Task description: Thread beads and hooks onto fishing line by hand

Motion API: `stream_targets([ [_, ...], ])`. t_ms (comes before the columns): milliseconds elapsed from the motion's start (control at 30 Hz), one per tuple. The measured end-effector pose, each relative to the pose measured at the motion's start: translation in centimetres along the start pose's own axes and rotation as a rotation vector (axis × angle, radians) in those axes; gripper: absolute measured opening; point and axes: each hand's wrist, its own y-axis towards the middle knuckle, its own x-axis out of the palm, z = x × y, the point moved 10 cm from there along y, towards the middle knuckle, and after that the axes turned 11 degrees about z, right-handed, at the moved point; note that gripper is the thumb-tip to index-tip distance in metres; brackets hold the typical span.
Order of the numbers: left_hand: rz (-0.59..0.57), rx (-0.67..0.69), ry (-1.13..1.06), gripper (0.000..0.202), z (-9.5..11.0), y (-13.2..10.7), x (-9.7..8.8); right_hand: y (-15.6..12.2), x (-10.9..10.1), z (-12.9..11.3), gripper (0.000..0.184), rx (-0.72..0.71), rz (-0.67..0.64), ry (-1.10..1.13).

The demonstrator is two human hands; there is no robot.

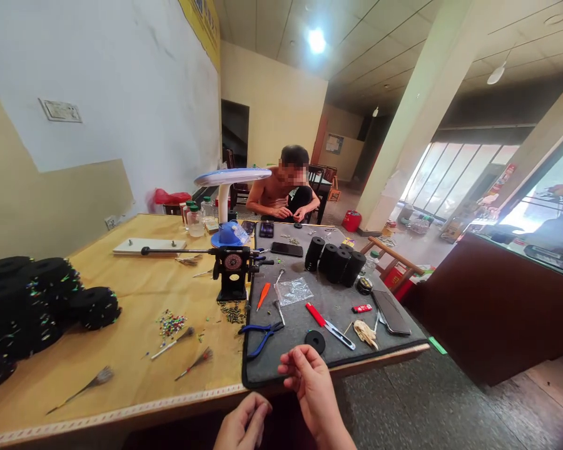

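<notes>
My left hand [243, 425] is low at the table's near edge, fingers curled in, and what they hold is hidden. My right hand [309, 382] is raised just over the front edge of the grey mat [323, 300], fingers pinched together on something too small to name. A small black disc [314, 340] lies on the mat right in front of my right hand. Blue-handled pliers [261, 335] lie to the left of it, and a red-handled cutter [329, 325] to the right.
A black hand-crank machine [232, 269] stands mid-table with a blue-and-white lamp [229, 206] behind it. Black rolls [335, 259] stand on the mat, black spools [32, 306] at left. Coloured beads [170, 324], a phone [391, 312] and a lighter [361, 308] lie about. A person [286, 190] sits at the far end.
</notes>
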Motion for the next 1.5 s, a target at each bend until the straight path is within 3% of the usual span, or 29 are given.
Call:
stream_targets([
  [167,-0.079,-0.128,-0.153,0.056,0.0,-0.4,0.6,-0.1,-0.3,-1.0,0.035,-0.022,0.010,-0.010],
  [400,-0.072,-0.259,-0.358,0.049,0.2,-1.3,0.2,0.4,-1.5,-2.0,0.033,0.007,0.059,0.050],
  [600,-0.195,-0.408,-0.554,0.051,0.2,-1.9,1.0,0.3,-2.0,-2.1,0.032,0.008,0.067,0.057],
  [800,-0.239,-0.455,-0.564,0.054,0.3,-2.2,1.4,-0.7,-1.4,-3.4,0.031,-0.006,0.049,0.038],
  [967,-0.234,-0.414,-0.505,0.056,0.2,-2.1,1.3,-1.7,-0.9,-4.0,0.032,-0.021,0.013,0.032],
  [1067,-0.206,-0.351,-0.364,0.060,-0.3,-1.7,0.9,-2.3,-0.3,-3.6,0.030,-0.012,-0.036,0.012],
  [1167,-0.108,-0.164,-0.091,0.054,0.0,-1.0,-0.5,-3.0,0.6,-2.7,0.029,-0.010,-0.096,-0.032],
  [1267,0.026,0.088,0.044,0.035,2.8,-1.0,-2.1,-3.7,1.4,-1.2,0.030,-0.018,-0.152,-0.104],
  [1400,-0.171,0.099,-0.213,0.030,5.5,-2.5,-0.4,-4.2,2.1,1.0,0.033,-0.023,-0.203,-0.190],
  [1500,-0.220,-0.015,-0.333,0.030,5.3,-3.0,0.3,-4.5,2.3,1.9,0.033,-0.045,-0.220,-0.225],
])
